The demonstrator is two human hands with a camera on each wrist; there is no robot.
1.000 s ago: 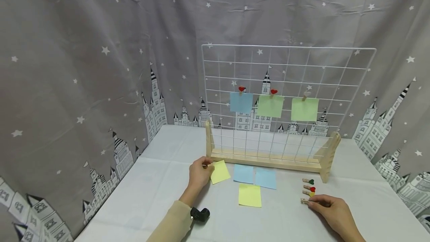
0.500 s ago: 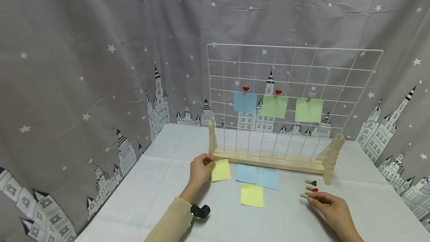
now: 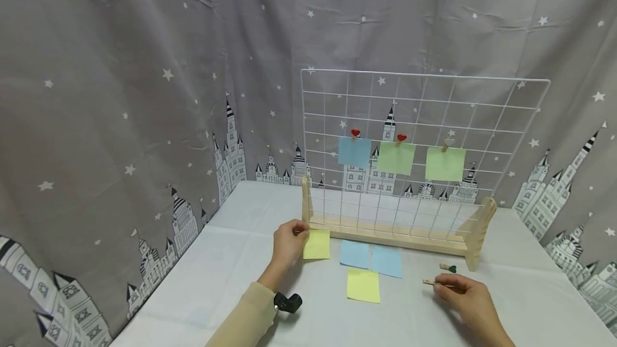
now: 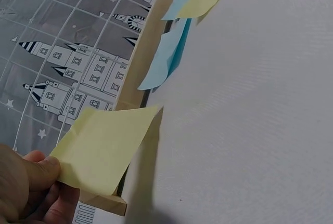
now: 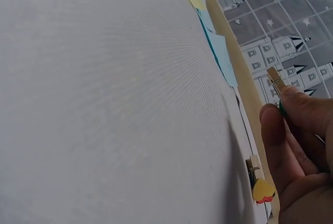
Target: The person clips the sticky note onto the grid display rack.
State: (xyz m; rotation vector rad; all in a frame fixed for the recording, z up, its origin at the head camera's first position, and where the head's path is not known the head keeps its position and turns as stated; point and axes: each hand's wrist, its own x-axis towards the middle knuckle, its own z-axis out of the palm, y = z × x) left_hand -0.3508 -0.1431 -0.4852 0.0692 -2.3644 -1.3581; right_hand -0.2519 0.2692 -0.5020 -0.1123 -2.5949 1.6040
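Note:
My left hand [image 3: 287, 245] pinches a yellow sticky note [image 4: 104, 148] by its left edge, near the left end of the rack's wooden base [image 3: 390, 237]. My right hand [image 3: 465, 301] holds a small wooden clothespin [image 5: 276, 80] between thumb and fingertip, its jaw end pointing left in the head view. A bit of green shows on it under the thumb. Below that hand, in the right wrist view, lies a clothespin with a yellow heart [image 5: 263, 188], red showing behind it. A clothespin with a green heart [image 3: 448, 268] lies just beyond the hand.
A white wire grid [image 3: 424, 99] stands upright at the back. Heart clothespins hold one blue note [image 3: 354, 152] and two green notes on it. Two blue notes [image 3: 386, 262] and a yellow note [image 3: 363, 285] lie on the white table before the rack. A patterned curtain hangs behind.
My right hand has picked the nearest clothespin off the table and shifted slightly left and up. The yellow note in my left hand has turned straighter. The head view has shifted a little.

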